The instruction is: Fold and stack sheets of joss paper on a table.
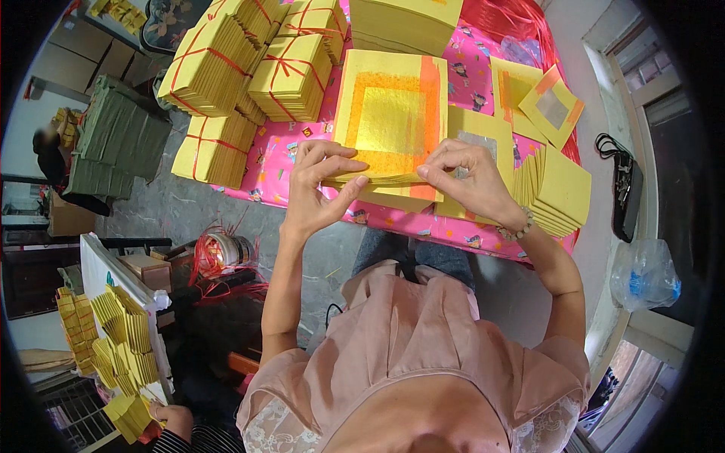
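Observation:
A yellow paper sheet [387,124] with a gold foil middle and an orange border lies on top of a stack in front of me. My left hand [321,185] grips its near left edge, the thumb beneath and the fingers bent over the paper. At the near right edge, my right hand [470,175] pinches the paper between thumb and fingertips. That near edge bows up slightly between both hands. Beside my right wrist stands a fanned stack of yellow paper [555,192]. Under the right hand, a yellow sheet with a silver patch [479,140] is partly hidden.
A pink patterned tablecloth [283,143] covers the table. Bundles tied with red string [291,75] stand at the left, a tall paper stack [404,26] at the back. Loose sheets [551,106] and red strands [521,23] lie right. A co-worker's hand [174,419] touches yellow paper lower left.

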Tool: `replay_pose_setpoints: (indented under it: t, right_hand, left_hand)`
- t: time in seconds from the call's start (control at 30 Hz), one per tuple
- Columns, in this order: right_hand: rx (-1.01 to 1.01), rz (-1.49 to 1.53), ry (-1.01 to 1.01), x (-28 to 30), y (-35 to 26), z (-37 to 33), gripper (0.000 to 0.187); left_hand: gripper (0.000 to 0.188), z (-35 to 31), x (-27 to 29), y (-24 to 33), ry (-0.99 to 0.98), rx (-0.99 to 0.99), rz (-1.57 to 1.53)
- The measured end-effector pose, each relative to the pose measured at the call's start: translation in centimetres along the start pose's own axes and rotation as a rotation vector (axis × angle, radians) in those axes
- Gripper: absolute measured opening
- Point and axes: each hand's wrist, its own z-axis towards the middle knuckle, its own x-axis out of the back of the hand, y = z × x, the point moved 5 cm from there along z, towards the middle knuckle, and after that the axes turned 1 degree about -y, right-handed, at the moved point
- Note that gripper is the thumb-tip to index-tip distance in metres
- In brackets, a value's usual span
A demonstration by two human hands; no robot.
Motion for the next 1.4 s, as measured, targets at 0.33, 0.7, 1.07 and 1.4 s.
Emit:
replay_pose_setpoints:
  t: [0.33, 0.7, 1.07, 1.4]
  right_hand:
    - [-0.062, 0.014, -0.005, 0.1, 0.3, 0.0, 0.016]
    - [0.476, -0.575, -0.138, 0.3, -3.5, 1.0, 0.046]
    - [0.033, -0.3, -0.278, 3.5, -1.9, 6.5, 0.038]
    - [0.021, -0.106, -0.081, 7.6, 3.1, 12.7, 0.042]
  left_hand:
    - [0.025, 1.2, 0.6, 0.9, -0.108, -0.078, 0.1]
    - [0.016, 4.1, 1.2, 1.7, -0.286, -0.202, 0.213]
    - [0.049, 6.2, 1.7, 4.3, 0.317, -0.441, 0.458]
    - [0.07, 7.6, -4.6, 2.9, -0.186, -0.27, 0.492]
